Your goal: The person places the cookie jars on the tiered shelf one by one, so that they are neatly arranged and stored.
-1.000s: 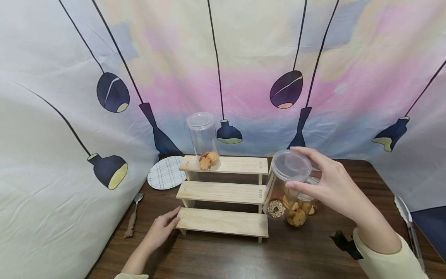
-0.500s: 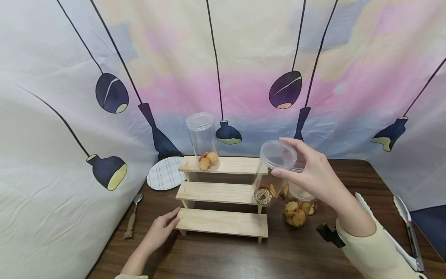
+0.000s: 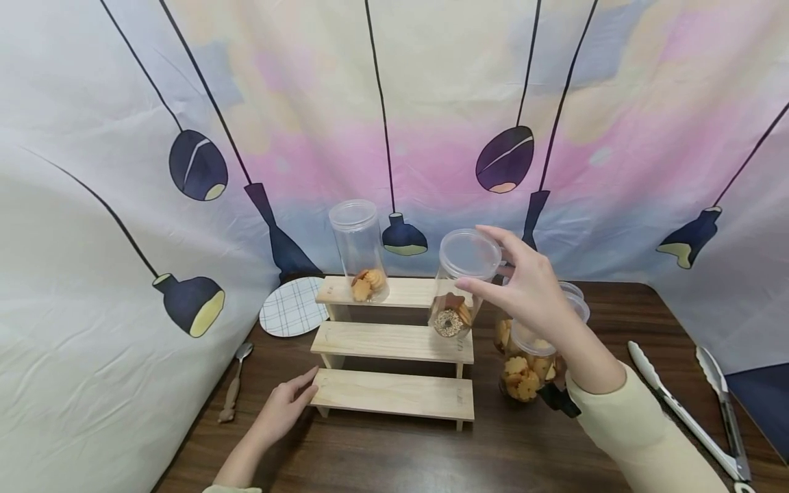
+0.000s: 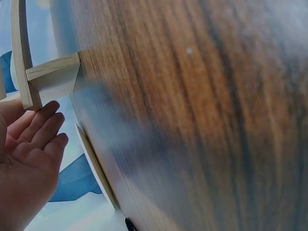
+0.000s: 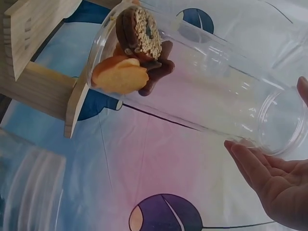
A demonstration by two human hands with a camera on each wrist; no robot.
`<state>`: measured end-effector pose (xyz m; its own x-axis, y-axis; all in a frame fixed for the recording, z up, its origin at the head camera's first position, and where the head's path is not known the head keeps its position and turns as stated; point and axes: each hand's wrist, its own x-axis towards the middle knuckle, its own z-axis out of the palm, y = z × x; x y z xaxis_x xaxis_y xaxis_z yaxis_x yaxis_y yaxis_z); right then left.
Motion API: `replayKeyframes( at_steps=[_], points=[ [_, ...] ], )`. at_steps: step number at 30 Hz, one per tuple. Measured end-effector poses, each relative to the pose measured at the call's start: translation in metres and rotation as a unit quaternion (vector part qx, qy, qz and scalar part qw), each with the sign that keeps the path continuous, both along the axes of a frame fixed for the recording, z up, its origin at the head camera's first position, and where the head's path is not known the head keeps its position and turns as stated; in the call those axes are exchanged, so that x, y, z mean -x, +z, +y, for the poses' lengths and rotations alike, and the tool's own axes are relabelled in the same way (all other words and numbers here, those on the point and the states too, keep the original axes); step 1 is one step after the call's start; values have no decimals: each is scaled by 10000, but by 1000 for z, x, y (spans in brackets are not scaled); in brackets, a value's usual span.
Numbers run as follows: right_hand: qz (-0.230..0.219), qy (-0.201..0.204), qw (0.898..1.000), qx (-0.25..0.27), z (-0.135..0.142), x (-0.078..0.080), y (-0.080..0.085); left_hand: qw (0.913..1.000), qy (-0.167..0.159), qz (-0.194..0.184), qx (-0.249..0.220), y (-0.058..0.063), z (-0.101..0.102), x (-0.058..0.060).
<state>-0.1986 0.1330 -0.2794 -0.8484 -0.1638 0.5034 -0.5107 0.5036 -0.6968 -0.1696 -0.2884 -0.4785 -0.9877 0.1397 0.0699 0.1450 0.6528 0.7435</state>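
Observation:
My right hand (image 3: 530,287) grips a tall clear jar (image 3: 453,301) near its lid, thumb in front and fingers behind. At the bottom of the jar lie a seeded ring cookie (image 5: 144,36), a dark brown one and a golden one (image 5: 120,74). It overlaps the right end of the top and middle steps of a three-tier wooden stand (image 3: 394,390). My left hand (image 3: 283,411) holds the left end of the lowest step, its thumb above and fingers beneath the board (image 4: 21,57). A similar cookie jar (image 3: 357,239) stands on the top step's left side.
Several more jars of cookies (image 3: 520,376) stand right of the stand, partly behind the right forearm. Metal tongs (image 3: 690,421) lie at the far right. A spoon (image 3: 234,387) and a checked oval plate (image 3: 292,308) lie on the left. Patterned cloth (image 3: 431,137) hangs behind.
My right hand has carried its jar left and up, from beside the stand to over its right end. More of the jars on the right shows. My left hand has stayed put.

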Motion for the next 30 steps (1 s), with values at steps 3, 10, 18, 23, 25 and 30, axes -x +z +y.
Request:
replayKeyframes(
  at_steps=[3,10,18,23,25,30],
  points=[
    [38,-17,10000,8,-6,5,-1,10000,5,-1,10,0,0,0],
    [62,44,9998,185,-16,17,7,10000,21,7,7,-1,0,0],
    [57,134,9998,127,-25,34,16,10000,49,-2,5,-2,-1,-1],
    [-51,38,10000,16,-30,44,19,10000,46,-9,9,-3,-1,-1],
    [-85,-22,10000,-19,-31,48,19,10000,30,-13,-6,-2,-1,-1],
    [-191,-98,9998,14,-33,59,20,10000,5,-25,-27,-2,-1,2]
  ],
)
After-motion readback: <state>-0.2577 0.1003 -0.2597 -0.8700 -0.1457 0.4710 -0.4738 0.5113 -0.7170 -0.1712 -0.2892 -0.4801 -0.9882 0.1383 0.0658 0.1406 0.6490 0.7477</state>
